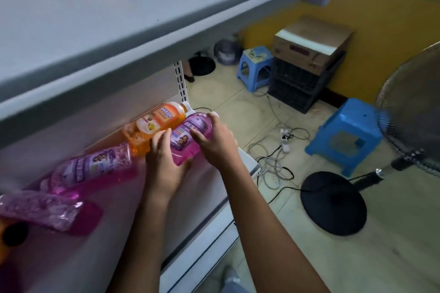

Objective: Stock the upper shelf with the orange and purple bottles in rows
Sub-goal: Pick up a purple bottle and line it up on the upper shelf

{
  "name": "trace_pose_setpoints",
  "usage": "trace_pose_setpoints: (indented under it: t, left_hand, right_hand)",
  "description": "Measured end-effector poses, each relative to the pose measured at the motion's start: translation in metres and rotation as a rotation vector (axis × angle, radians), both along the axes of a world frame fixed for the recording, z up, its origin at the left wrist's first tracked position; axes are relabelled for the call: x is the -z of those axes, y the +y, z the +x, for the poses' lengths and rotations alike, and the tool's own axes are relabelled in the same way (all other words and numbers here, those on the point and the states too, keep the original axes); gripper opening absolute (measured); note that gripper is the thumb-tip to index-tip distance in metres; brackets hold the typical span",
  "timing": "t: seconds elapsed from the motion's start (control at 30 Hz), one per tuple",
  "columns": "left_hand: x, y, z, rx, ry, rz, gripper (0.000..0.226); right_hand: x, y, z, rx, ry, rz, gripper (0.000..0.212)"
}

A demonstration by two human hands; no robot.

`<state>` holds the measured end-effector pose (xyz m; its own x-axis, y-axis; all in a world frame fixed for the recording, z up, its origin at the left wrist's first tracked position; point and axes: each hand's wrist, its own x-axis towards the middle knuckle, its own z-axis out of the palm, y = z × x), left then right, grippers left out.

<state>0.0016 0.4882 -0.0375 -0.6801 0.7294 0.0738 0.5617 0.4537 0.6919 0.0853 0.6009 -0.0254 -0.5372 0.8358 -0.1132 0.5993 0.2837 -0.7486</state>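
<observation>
Both hands, left hand and right hand, curl around the purple plastic bottle lying beside the orange plastic bottle, cap pointing away toward the shelf's end.

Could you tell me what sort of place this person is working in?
Probably a small shop or its stockroom. White metal retail shelving with a slotted upright holds orange and purple bottles; on the tiled floor stand plastic stools, a carton on crates and a pedestal fan.
</observation>
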Motion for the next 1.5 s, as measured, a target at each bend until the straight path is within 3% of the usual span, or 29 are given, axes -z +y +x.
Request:
trace_pose_setpoints:
  t: [0.2,0.37,0.5,0.7,0.8,0.87,0.97,1.1,1.33,1.5]
  left_hand:
    - [-0.001,-0.026,0.029,-0.057,0.02,0.18,0.084]
    - [-0.018,-0.07,0.05,-0.111,0.167,0.317,0.079]
    - [-0.036,-0.125,0.051,-0.069,0.269,0.341,0.078]
    - [-0.05,-0.26,0.063,-0.043,0.246,0.395,0.081]
    - [-0.054,-0.343,0.074,-0.125,0.161,0.509,0.09]
    - [-0.057,-0.399,0.075,-0.167,0.052,0.632,0.084]
    - [-0.07,-0.478,0.071,-0.201,-0.124,0.767,0.077]
    - [-0.084,-0.556,0.072,-0.251,-0.271,0.796,0.079]
    - [-0.084,-0.653,0.095,-0.491,-0.156,0.811,0.074]
    - [-0.098,-0.691,0.111,-0.621,-0.043,0.865,0.082]
  right_hand:
    - [0.012,-0.025,0.03,0.017,0.293,-0.019,0.074]
    - [-0.001,-0.068,0.034,0.097,0.736,-0.312,0.063]
    - [-0.018,-0.113,0.028,0.034,0.931,-0.516,0.052]
    - [-0.035,-0.24,0.025,-0.066,0.9,-0.493,0.064]
    - [-0.04,-0.312,0.024,-0.149,0.887,-0.565,0.067]
    - [-0.047,-0.356,0.02,-0.235,0.889,-0.565,0.069]
    - [-0.068,-0.419,0.011,-0.394,0.897,-0.466,0.077]
    - [-0.098,-0.492,0.0,-0.666,0.822,-0.226,0.082]
    - [-0.117,-0.591,-0.008,-1.015,0.797,-0.209,0.083]
    - [-0.153,-0.634,-0.013,-1.337,0.722,0.006,0.083]
